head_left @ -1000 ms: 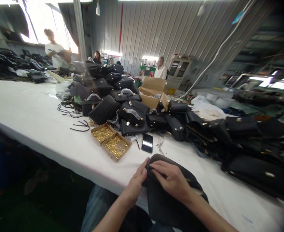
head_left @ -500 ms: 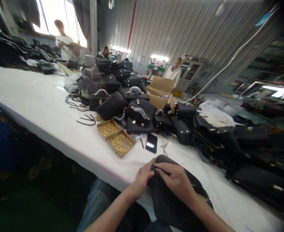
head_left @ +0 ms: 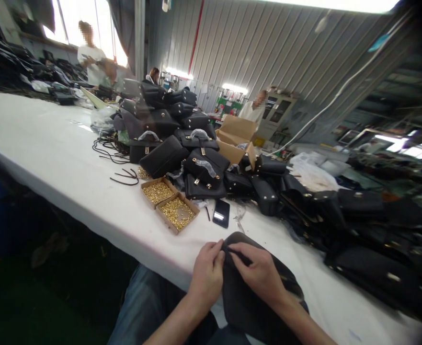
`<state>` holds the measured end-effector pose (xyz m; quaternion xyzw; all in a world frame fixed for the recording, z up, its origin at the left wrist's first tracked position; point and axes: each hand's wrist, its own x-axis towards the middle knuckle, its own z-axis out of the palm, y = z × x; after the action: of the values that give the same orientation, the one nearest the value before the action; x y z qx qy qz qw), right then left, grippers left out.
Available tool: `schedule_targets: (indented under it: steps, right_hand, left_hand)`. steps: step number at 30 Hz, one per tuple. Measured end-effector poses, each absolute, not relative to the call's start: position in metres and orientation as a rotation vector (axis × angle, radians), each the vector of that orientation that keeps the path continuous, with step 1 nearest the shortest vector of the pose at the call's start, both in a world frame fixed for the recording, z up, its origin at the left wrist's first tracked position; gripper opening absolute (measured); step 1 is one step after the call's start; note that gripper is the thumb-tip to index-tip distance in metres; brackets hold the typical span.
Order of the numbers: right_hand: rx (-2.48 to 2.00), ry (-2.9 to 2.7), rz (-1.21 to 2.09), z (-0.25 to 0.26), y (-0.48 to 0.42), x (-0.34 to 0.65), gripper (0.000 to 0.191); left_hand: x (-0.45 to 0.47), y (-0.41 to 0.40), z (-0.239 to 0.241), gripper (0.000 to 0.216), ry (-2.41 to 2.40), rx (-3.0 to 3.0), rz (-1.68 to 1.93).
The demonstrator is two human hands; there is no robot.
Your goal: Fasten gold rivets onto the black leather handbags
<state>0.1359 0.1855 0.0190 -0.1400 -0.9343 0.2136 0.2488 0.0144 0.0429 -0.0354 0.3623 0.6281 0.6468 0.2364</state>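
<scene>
A black bag piece (head_left: 254, 302) lies over the near edge of the white table (head_left: 52, 148), partly on my lap. My left hand (head_left: 207, 275) pinches its top left corner, fingers closed on the edge. My right hand (head_left: 261, 273) rests on top of it, fingers pressed on the same upper edge, just right of my left hand. What lies under the fingertips is hidden.
Two small cardboard trays of gold hardware (head_left: 169, 203) and a black phone (head_left: 221, 212) sit just beyond my hands. A heap of black handbags (head_left: 182, 143) and an open carton (head_left: 235, 139) stand further back; more bags (head_left: 369, 230) spread right. People stand at the far end.
My left hand has closed in tighter on the bag's corner beside my right hand. The view has shifted slightly; the rest of the table is as before.
</scene>
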Motion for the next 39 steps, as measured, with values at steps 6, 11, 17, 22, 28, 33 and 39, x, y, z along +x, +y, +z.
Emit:
schedule_targets:
  steps: [6, 11, 17, 22, 28, 33, 39]
  right_hand:
    - [-0.33, -2.589, 0.521, 0.015, 0.19, 0.142, 0.021]
    - [-0.31, -2.577, 0.411, 0.016, 0.186, 0.139, 0.019]
    - [-0.297, -2.519, 0.472, 0.019, 0.183, 0.138, 0.015]
    - [-0.304, -2.529, 0.469, 0.018, 0.183, 0.142, 0.017]
    - [-0.225, -2.67, 0.305, 0.02, 0.192, 0.142, 0.022]
    - [-0.208, -2.765, 0.287, 0.029, 0.191, 0.148, 0.018]
    - [-0.227, -2.645, 0.554, 0.029, 0.188, 0.151, 0.014]
  left_hand:
    - [0.008, 0.042, -0.031, 0.042, 1.652, 1.133, 1.738]
    - [0.003, 0.04, -0.023, 0.049, 1.685, 1.278, 1.6]
    - [0.015, 0.03, 0.0, 0.051, 1.905, 1.23, 1.497]
    - [0.028, 0.032, -0.004, 0.062, 2.015, 1.19, 1.467]
    - [0.035, 0.034, -0.006, 0.029, 2.074, 1.168, 1.458]
    - [0.041, 0.036, -0.008, 0.042, 2.042, 1.179, 1.462]
    - [0.044, 0.043, -0.007, 0.069, 2.075, 1.321, 1.325]
